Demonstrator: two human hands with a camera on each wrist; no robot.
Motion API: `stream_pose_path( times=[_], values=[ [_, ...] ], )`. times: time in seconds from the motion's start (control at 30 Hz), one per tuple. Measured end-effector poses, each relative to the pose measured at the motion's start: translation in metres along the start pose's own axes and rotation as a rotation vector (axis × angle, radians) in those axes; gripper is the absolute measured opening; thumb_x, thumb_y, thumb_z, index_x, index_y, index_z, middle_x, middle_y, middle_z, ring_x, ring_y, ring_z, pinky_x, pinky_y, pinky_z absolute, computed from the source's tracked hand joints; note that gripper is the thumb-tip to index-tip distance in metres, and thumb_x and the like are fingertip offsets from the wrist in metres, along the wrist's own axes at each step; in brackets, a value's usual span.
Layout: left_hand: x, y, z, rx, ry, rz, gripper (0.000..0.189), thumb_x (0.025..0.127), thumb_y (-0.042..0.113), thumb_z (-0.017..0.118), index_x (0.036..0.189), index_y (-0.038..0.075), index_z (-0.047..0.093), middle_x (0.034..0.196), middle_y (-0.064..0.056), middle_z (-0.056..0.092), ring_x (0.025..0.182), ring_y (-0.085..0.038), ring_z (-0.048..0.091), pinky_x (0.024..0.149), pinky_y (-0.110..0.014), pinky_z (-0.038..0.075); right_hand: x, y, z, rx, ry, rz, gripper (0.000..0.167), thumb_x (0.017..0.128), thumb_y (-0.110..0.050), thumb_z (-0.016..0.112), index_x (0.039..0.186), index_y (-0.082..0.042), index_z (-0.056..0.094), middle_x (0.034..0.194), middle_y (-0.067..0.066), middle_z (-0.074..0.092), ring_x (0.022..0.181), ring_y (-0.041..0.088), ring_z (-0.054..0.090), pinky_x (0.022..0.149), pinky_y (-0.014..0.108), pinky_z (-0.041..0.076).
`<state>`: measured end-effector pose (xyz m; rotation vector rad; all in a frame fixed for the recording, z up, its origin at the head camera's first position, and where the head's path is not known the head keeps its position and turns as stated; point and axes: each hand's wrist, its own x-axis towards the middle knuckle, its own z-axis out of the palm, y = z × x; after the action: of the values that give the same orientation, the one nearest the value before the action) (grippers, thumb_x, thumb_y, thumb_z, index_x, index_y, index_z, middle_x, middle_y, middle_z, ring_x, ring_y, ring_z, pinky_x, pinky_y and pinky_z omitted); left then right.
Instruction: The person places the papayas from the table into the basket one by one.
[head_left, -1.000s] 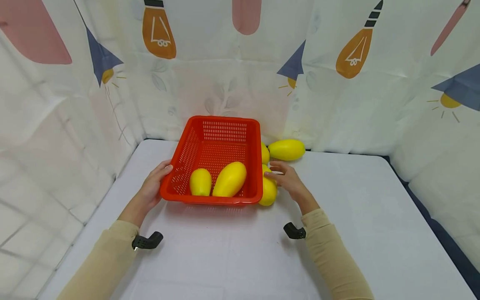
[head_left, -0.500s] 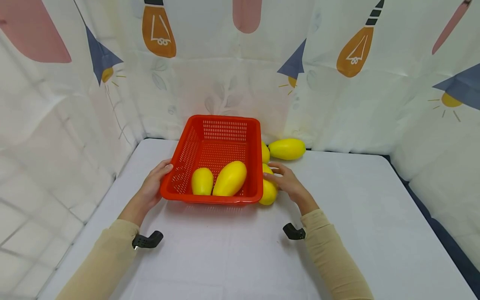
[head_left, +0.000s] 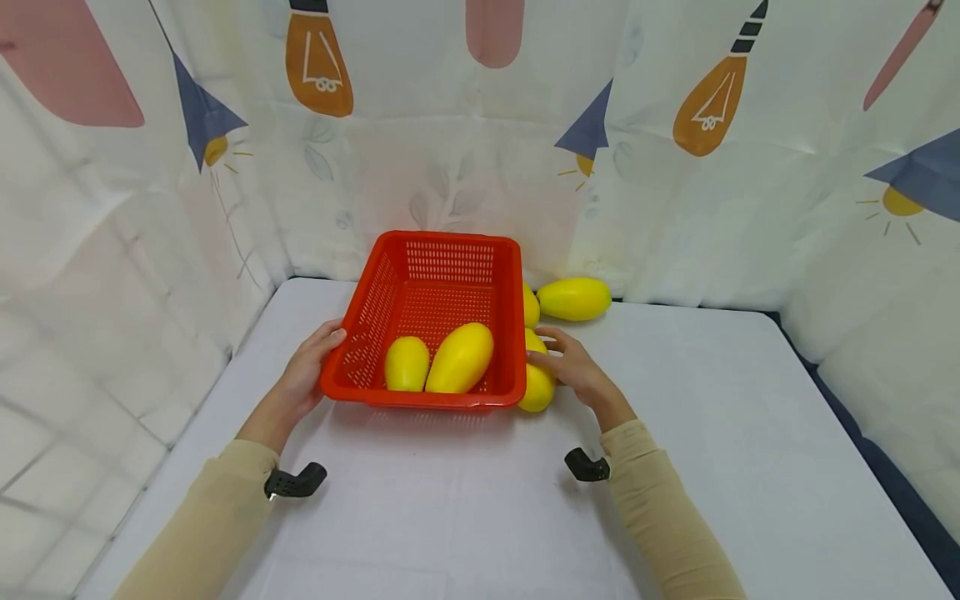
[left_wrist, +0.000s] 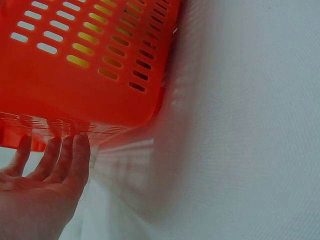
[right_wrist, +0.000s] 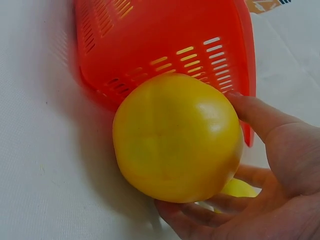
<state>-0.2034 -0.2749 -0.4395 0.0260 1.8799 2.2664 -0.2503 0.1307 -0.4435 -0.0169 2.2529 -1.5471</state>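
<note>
Apparently bracing red perforated plastic basket [left_wrist: 75,102] with straight-fingered left hand [head_left: 303,367], likely against sliding; clasping yellow mango [right_wrist: 172,137] beside it in right hand [head_left: 581,367], thumb opposite fingers.

Bright, even light in the head view, soft shadow under the red basket [head_left: 423,400], dimmer at the wrists, and there's glare on the yellow fruit [right_wrist: 175,137]

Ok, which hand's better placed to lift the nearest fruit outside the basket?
Likely the right hand: its thumb and fingers curve around that fruit; the left hand touches the basket's opposite side.
</note>
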Motion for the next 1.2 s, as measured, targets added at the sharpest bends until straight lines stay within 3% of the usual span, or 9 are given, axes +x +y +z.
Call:
stream_pose_path(
  times=[1.2],
  values=[
    [-0.001,0.0,0.0,-0.005,-0.006,0.012,0.035,0.103,0.032,0.043,0.136,0.019,0.041,0.11,0.006,0.059,0.094,-0.007,0.061,0.081,-0.02,0.054,-0.008,-0.005,-0.01,-0.003,0.032,0.025,0.068,0.086,-0.044,0.069,0.144,-0.027,0.04,0.153,0.008,0.036,0.131,0.032,0.046,0.098,0.045,0.048]
  ],
)
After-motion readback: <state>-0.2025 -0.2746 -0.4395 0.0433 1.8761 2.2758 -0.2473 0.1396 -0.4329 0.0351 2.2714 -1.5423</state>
